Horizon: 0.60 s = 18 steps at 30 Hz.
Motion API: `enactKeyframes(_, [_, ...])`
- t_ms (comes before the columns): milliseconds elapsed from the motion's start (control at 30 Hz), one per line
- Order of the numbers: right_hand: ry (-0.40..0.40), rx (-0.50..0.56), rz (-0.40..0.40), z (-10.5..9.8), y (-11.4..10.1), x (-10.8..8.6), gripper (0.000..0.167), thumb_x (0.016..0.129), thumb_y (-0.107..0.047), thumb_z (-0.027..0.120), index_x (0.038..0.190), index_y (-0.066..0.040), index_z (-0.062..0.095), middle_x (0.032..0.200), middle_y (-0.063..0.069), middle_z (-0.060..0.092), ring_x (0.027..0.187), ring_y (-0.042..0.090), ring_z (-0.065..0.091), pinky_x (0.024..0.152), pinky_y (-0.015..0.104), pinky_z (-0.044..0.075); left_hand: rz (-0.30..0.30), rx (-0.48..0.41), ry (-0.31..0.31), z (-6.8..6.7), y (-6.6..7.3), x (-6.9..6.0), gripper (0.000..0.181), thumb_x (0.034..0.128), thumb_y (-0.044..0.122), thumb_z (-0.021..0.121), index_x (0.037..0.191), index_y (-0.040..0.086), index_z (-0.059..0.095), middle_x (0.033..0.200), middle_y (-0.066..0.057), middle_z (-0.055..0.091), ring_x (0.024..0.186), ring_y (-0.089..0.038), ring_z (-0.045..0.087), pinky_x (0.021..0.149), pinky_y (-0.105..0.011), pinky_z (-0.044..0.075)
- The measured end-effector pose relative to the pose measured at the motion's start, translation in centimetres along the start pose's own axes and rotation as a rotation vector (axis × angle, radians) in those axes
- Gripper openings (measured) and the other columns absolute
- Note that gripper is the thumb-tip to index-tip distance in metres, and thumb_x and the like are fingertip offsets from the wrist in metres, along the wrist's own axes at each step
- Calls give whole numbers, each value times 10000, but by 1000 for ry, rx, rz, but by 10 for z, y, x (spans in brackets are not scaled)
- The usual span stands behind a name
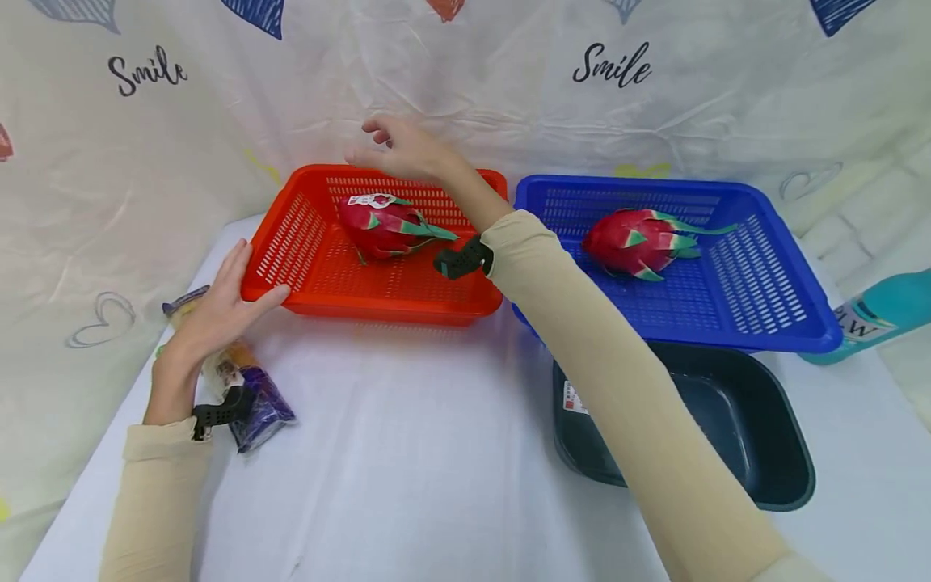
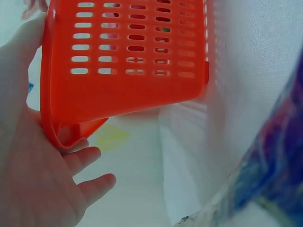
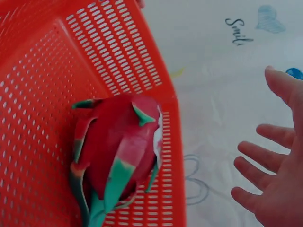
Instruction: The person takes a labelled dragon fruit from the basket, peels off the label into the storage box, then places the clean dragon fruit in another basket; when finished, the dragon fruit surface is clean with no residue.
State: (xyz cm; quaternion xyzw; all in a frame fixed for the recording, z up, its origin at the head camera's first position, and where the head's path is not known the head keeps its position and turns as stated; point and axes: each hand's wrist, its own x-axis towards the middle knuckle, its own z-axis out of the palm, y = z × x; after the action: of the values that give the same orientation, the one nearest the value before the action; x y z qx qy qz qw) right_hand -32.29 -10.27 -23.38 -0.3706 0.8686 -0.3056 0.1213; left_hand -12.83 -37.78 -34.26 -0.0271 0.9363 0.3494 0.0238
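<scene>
My left hand [image 1: 225,303] rests against the front left corner of a red plastic basket [image 1: 320,279], its thumb and fingers spread along the rim. In the left wrist view the rim crosses the palm and the fingers [image 2: 97,189] stretch out past it. Inside that basket lies a dragon fruit [image 1: 378,230] with a white sticker and green-tipped scales. My right hand [image 1: 403,149] hovers above the basket's back rim, fingers loosely bent and holding nothing. The right wrist view shows its fingers [image 3: 258,156] spread apart, away from the fruit.
A blue basket [image 1: 756,283] on the right holds another dragon fruit [image 1: 633,242]. In front of it sits a dark tub [image 1: 785,453], partly behind my right sleeve. A teal bottle [image 1: 902,299] leans at the far right. Under my left wrist lies a purple packet [image 1: 265,404].
</scene>
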Motion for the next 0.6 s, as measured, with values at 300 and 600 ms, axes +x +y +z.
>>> enactKeyframes(300, [-86,17,79,28,19,20,797,901,-524,580,1520,-129,272,1569,63,336,1431,182,350,1155,292,357,-17,-4,-9,4,0,-2,934,923,531,540,1556,254,-89,1639,2,-162,1514,-367,-25,1079,-758,148])
enactKeyframes(600, [-213,122,173,48,24,22,907,886,-479,625,1547,-140,103,1548,41,309,1348,202,393,1134,316,378,-4,-6,-2,1,0,0,943,927,508,549,1560,217,-88,1642,-26,-148,1509,-374,1,1097,-741,150])
